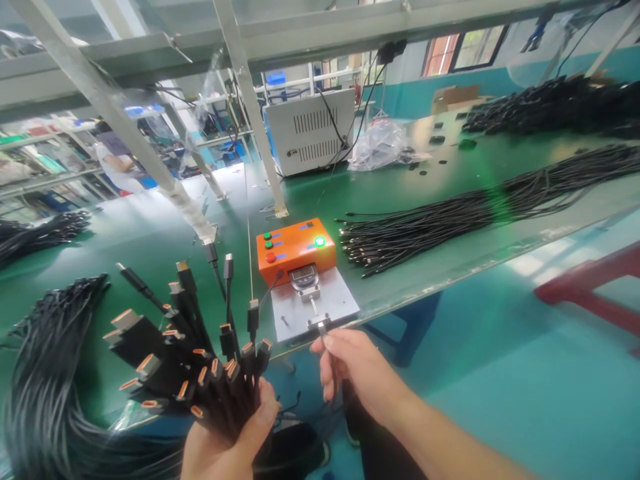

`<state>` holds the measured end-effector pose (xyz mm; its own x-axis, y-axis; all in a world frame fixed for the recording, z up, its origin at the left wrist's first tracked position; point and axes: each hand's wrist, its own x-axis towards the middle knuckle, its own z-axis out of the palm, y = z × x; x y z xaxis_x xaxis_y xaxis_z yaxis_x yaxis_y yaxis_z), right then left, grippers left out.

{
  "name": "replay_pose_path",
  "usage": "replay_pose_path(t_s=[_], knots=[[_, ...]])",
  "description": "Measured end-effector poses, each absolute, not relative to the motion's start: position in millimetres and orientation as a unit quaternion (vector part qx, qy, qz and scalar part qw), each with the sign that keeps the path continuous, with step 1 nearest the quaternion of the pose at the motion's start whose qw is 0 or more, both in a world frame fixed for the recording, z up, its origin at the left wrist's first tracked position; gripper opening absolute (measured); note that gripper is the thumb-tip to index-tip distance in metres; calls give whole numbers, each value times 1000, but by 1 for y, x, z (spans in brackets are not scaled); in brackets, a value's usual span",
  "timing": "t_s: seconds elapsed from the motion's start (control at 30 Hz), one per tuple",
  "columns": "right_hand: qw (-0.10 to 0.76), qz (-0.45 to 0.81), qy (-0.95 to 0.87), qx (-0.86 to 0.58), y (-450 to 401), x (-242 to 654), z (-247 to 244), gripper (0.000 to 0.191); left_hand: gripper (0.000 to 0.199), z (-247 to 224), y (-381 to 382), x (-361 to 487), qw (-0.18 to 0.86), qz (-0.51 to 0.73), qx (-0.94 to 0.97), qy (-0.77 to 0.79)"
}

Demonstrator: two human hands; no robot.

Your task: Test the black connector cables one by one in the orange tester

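My left hand (230, 440) is wrapped round a thick bundle of black cables (220, 380), whose connectors with orange inner edges fan upward. Between the thumb and fingers of my right hand (345, 363) is a single cable connector (323, 328), held at the front end of a metal fixture (319, 320). That fixture sits on a silver plate (295, 317) with a small digital gauge (304, 277). Behind the gauge stands an orange box (295, 247) with green and red buttons and a lit green light.
Black cables lie in a long bundle (430, 230) at the right and another (45, 373) at the left. Farther back are a grey metal case (315, 130), a plastic bag (383, 143) and a dark cable heap (560, 107). Metal posts (250, 100) rise from the green table (390, 200).
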<state>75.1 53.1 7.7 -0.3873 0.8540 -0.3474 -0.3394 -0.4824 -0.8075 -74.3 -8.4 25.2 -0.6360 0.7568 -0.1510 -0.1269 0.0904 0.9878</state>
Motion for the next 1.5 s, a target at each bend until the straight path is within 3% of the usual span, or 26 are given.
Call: replay_pose_path(t_s=[0.4, 0.7, 1.03, 1.13, 1.2, 1.33, 1.43, 1.5], knots=[[390, 759, -332, -402, 60, 72, 9, 22, 50, 23, -7, -76, 361, 635, 233, 642], [398, 756, -330, -401, 60, 72, 10, 23, 23, 32, -10, -79, 386, 624, 311, 603], [390, 749, -343, -411, 59, 69, 11, 23, 36, 25, -8, -83, 377, 642, 311, 591], [360, 753, -368, -411, 52, 75, 9, 23, 32, 26, -9, -85, 382, 651, 301, 583], [292, 717, -444, -452, 45, 85, 6, 23, 28, 31, -11, -85, 388, 652, 292, 582], [159, 486, -611, -605, 39, 112, 8, 31, 18, 44, -16, -83, 437, 592, 296, 610], [214, 356, -661, -624, 38, 117, 27, 31, 17, 46, -19, -80, 429, 573, 332, 614], [321, 446, -648, -528, 35, 108, 43, 24, 18, 42, -19, -79, 409, 574, 350, 617]])
